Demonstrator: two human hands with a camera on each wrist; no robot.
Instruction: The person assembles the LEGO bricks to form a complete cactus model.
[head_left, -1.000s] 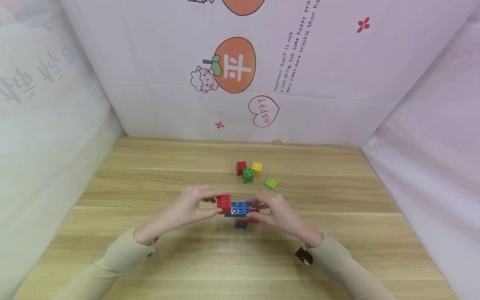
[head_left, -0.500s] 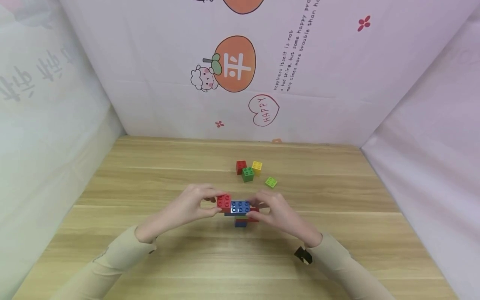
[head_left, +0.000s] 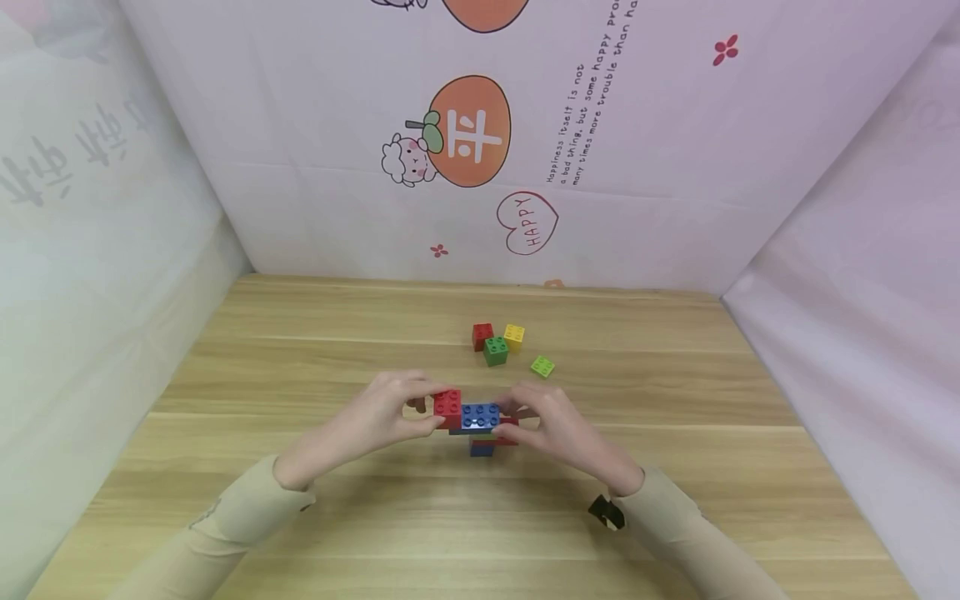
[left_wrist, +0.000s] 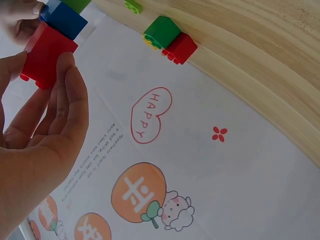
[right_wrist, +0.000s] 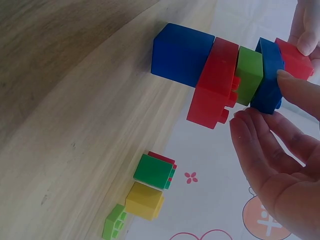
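A toy-brick stack stands mid-table. In the right wrist view its lowest piece is a blue brick (right_wrist: pixel 182 55), then a red brick (right_wrist: pixel 214 85) that juts to one side, a light green brick (right_wrist: pixel 249 75) and a long blue brick (right_wrist: pixel 268 82). A red four-stud brick (head_left: pixel 447 407) sits over the left end of that upper blue brick, its underside partly hidden. My left hand (head_left: pixel 393 408) pinches this red brick between thumb and fingers. At the other end, my right hand (head_left: pixel 551 421) grips the upper blue brick, thumb on the near side and fingers behind.
Behind the stack lie a loose red brick (head_left: pixel 482 336), a green brick (head_left: pixel 496 351), a yellow brick (head_left: pixel 514 336) and a thin light green brick (head_left: pixel 542 366). White printed cloth (head_left: pixel 337 167) walls in the wooden table (head_left: pixel 300 350) at the back and both sides.
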